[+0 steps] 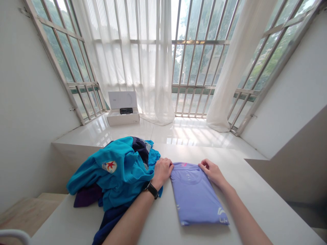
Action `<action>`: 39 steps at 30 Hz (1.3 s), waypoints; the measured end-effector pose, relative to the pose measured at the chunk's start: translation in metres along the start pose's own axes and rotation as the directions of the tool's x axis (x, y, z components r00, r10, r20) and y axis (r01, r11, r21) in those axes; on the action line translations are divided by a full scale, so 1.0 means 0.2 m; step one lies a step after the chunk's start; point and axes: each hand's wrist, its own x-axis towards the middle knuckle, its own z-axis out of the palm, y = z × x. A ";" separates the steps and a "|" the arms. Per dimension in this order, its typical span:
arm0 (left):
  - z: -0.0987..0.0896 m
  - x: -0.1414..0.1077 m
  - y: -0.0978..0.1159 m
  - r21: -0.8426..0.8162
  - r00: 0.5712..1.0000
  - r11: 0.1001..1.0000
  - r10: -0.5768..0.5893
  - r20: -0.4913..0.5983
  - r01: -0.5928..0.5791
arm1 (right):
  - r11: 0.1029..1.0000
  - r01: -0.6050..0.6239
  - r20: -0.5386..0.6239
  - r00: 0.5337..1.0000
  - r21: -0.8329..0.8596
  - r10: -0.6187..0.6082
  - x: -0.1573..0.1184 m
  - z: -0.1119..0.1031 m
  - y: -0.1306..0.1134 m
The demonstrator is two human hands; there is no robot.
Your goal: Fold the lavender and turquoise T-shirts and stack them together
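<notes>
A lavender shirt (195,197), folded into a neat rectangle, lies flat on the white table with its collar edge away from me. My left hand (163,170), with a black watch on the wrist, pinches the shirt's far left corner. At the far right corner, my right hand (211,170) has its fingers curled and closed on the fabric. Left of my left hand is a loose heap of clothes, with a turquoise garment (120,173) bearing a round red-and-white badge on top and dark blue and purple pieces showing beneath.
An open white box (123,119) with a black item inside stands on the glossy window ledge (184,132) at the back left. Sheer white curtains (153,68) hang before the barred windows. A pale curved rail (15,233) shows at the lower left.
</notes>
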 end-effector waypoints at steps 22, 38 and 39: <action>0.00 0.01 0.01 0.011 1.000 1.000 -0.021 -0.011 0.021 | 0.922 0.008 -0.162 0.984 -0.386 -0.076 -0.22 0.02 -0.20; -0.02 -0.03 0.01 -0.064 0.999 0.998 -0.013 -0.048 0.010 | 0.750 -0.056 0.118 0.977 -0.660 0.177 -0.68 0.25 -0.52; -0.02 -0.03 0.01 -0.065 0.999 0.998 -0.012 -0.053 0.008 | 0.742 -0.063 0.117 0.975 -0.667 0.187 -0.66 0.22 -0.48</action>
